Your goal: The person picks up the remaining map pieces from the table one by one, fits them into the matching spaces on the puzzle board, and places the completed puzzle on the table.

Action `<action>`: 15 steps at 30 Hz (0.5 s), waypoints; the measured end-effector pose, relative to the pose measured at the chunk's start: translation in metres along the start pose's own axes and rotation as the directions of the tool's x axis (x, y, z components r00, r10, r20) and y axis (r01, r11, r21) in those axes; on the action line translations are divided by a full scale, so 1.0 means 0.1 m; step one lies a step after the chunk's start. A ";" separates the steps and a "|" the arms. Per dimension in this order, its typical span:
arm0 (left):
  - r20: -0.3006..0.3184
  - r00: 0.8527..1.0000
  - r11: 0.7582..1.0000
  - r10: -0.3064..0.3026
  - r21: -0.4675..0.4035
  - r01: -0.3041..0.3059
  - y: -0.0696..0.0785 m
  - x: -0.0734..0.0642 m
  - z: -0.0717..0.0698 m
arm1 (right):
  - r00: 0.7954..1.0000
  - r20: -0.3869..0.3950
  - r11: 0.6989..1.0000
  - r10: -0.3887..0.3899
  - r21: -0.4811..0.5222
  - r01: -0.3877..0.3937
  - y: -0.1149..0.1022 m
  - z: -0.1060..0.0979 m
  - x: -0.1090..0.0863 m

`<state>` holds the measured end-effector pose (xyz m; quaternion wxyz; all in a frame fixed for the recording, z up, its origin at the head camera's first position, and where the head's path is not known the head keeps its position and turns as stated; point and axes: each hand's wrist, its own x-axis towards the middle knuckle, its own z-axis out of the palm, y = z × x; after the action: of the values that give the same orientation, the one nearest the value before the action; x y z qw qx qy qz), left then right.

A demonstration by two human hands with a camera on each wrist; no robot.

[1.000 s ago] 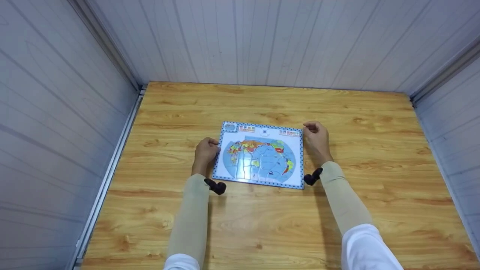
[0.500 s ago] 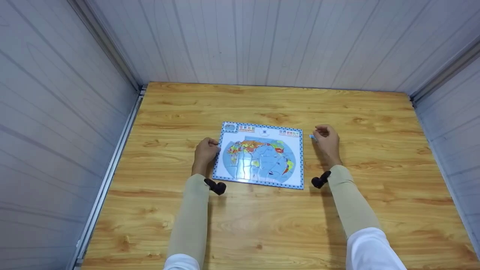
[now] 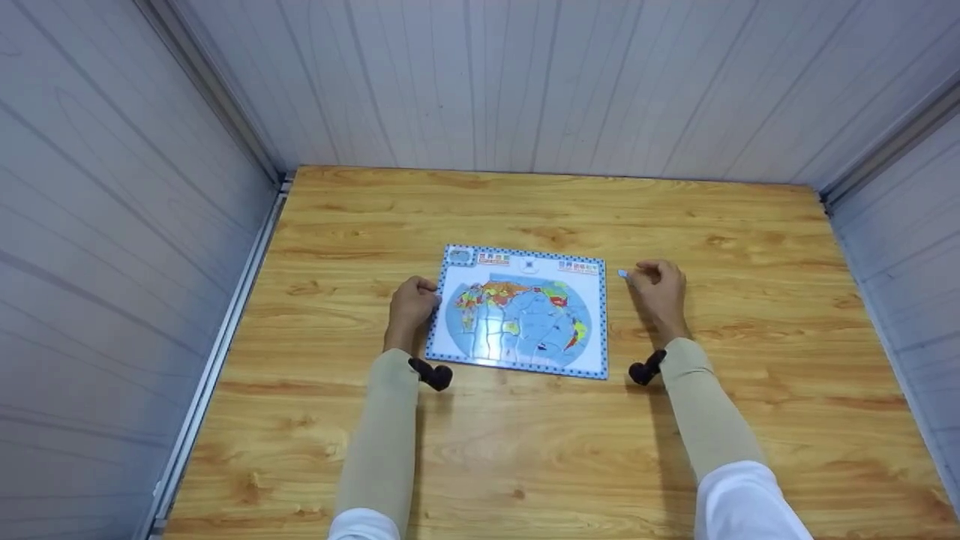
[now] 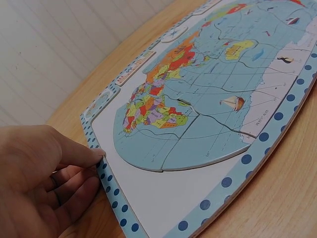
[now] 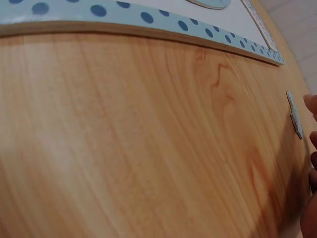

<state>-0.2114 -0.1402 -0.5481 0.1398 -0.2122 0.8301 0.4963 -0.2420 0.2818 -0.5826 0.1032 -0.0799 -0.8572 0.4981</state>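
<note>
A world map puzzle board (image 3: 520, 262) with a blue dotted border lies on the wooden table. At its left edge is my left hand (image 3: 412, 306); in the left wrist view (image 4: 47, 178) the thumb presses on the dotted border while the other fingers curl beside the edge. Right of the board, a small light blue puzzle piece (image 3: 622, 274) lies on the table. My right hand (image 3: 660, 292) is just to the right of this piece, fingers loosely bent. In the right wrist view a narrow gap separates the fingers (image 5: 310, 103) from the piece (image 5: 294, 115).
Around the board stretches the wood-grain table top (image 3: 517, 450). Pale panel walls rise at the back (image 3: 510, 90), left (image 3: 112, 225) and right (image 3: 915, 195). A black wrist mount (image 3: 431, 373) sits on the left sleeve, and another (image 3: 646, 367) on the right.
From the board's upper right edge, my right hand has moved right and slightly nearer to me. The small blue piece has come into view and now lies beside its fingertips. My left hand has stayed put.
</note>
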 end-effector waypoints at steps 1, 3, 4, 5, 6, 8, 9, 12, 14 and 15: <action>0.001 1.000 1.000 0.000 -0.002 0.000 0.00 0.00 0.00 | 1.000 0.006 1.000 0.002 -0.025 -0.002 0.01 -0.01 0.00; 0.000 1.000 1.000 0.000 -0.005 0.000 0.00 0.00 0.00 | 1.000 0.026 0.997 0.015 -0.072 -0.013 0.02 -0.02 -0.02; 0.000 1.000 1.000 0.000 -0.006 0.000 0.00 0.00 0.00 | 0.999 0.036 0.996 0.023 -0.087 -0.020 0.02 -0.03 -0.02; 0.000 1.000 1.000 -0.001 -0.006 0.001 0.00 0.00 0.00 | 0.998 0.046 0.995 0.031 -0.101 -0.026 0.03 -0.04 -0.03; 0.001 1.000 1.000 -0.001 -0.005 0.001 0.00 0.00 0.00 | 0.998 0.053 0.993 0.034 -0.113 -0.028 0.04 -0.05 -0.03; -0.001 1.000 1.000 0.001 0.001 -0.001 0.00 0.00 0.01 | 0.997 0.064 0.989 0.035 -0.142 -0.026 0.05 -0.06 -0.05; -0.005 1.000 1.000 0.007 0.006 -0.007 0.00 0.00 0.01 | 0.997 0.066 0.988 0.029 -0.153 -0.018 0.06 -0.07 -0.05; -0.016 1.000 1.000 0.025 0.018 -0.024 -0.01 0.00 0.01 | 0.998 0.068 0.984 -0.005 -0.175 0.017 0.08 -0.08 -0.06; -0.019 0.999 0.999 0.033 0.019 -0.032 -0.01 0.01 0.01 | 0.997 0.069 0.983 -0.028 -0.181 0.040 0.09 -0.09 -0.06; -0.021 0.999 0.999 0.034 0.016 -0.034 -0.01 0.01 0.02 | 0.997 0.067 0.983 -0.035 -0.180 0.047 0.09 -0.09 -0.06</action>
<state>-0.2117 -0.1395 -0.5501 0.1243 -0.2021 0.8390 0.4897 -0.2339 0.2923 -0.5870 0.0782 -0.0555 -0.9034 0.4179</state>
